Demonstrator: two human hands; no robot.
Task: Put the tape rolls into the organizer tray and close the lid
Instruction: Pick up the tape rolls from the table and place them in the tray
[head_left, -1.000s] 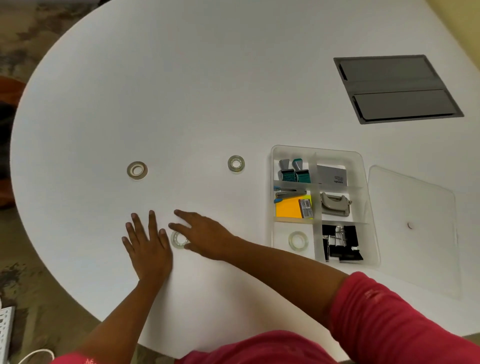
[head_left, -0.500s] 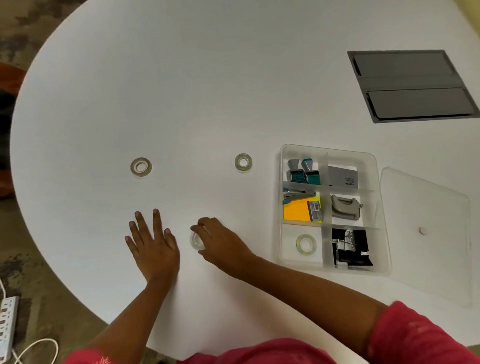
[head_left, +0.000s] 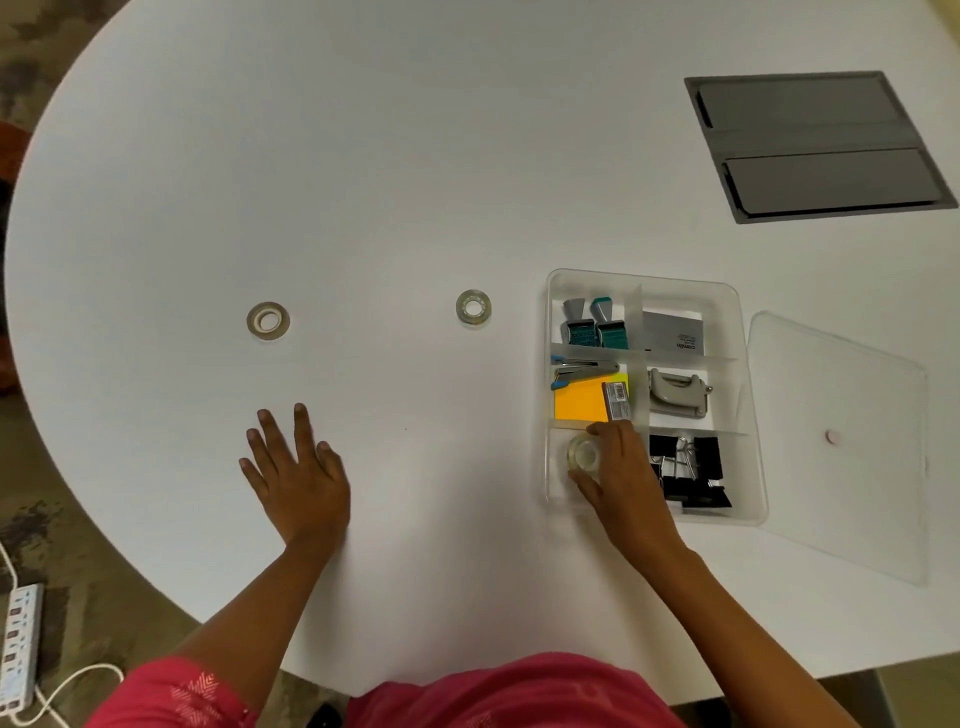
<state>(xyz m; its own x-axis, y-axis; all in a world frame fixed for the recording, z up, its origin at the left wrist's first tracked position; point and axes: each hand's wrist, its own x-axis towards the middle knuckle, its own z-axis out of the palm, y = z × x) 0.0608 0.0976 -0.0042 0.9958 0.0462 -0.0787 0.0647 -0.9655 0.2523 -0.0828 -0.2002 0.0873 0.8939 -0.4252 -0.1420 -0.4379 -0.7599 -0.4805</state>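
The near-left compartment of the organizer tray (head_left: 737, 312) is partly covered by the right hand (head_left: 618, 480), whose fingers are curled around a clear tape roll (head_left: 583, 453); whether another roll lies beneath cannot be told. The remaining compartments hold stamps (head_left: 595, 325), a grey box (head_left: 672, 332), a stapler (head_left: 584, 370) over orange sticky notes (head_left: 579, 400), a hole punch (head_left: 675, 395) and black binder clips (head_left: 685, 467). The clear lid (head_left: 841, 441) lies flat just right of the tray, still off. Two more tape rolls (head_left: 473, 306) (head_left: 267, 320) lie on the white table (head_left: 363, 156) left of the tray. The left hand (head_left: 298, 467) is spread flat on the table, gripping nothing.
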